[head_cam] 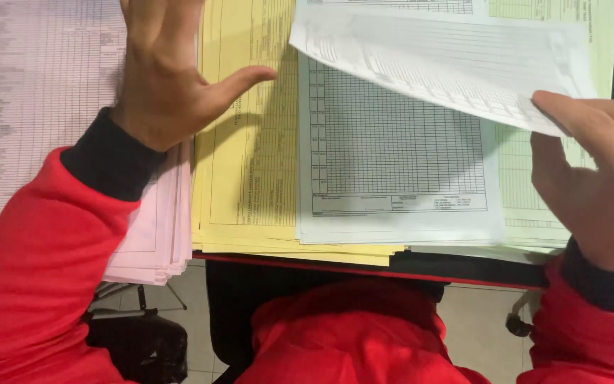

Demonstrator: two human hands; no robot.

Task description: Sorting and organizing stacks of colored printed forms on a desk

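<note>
Lifting white sheet (pixel 435 57), right hand (pixel 598 178); left hand (pixel 165 78) over pink stack (pixel 37 107).

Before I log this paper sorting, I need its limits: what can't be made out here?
- Left hand, head view: fingers cut off by the top edge.
- Lifted white sheet: print too small; it hides the forms beneath.
- Pink stack: partly under the red sleeve.
- Right hand: cut by the right edge.

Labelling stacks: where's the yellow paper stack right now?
In the head view, the stack of yellow printed paper sheets lies left of centre on the desk, between the pink paper stack and the white gridded form sheets, under the left hand's thumb.
</note>
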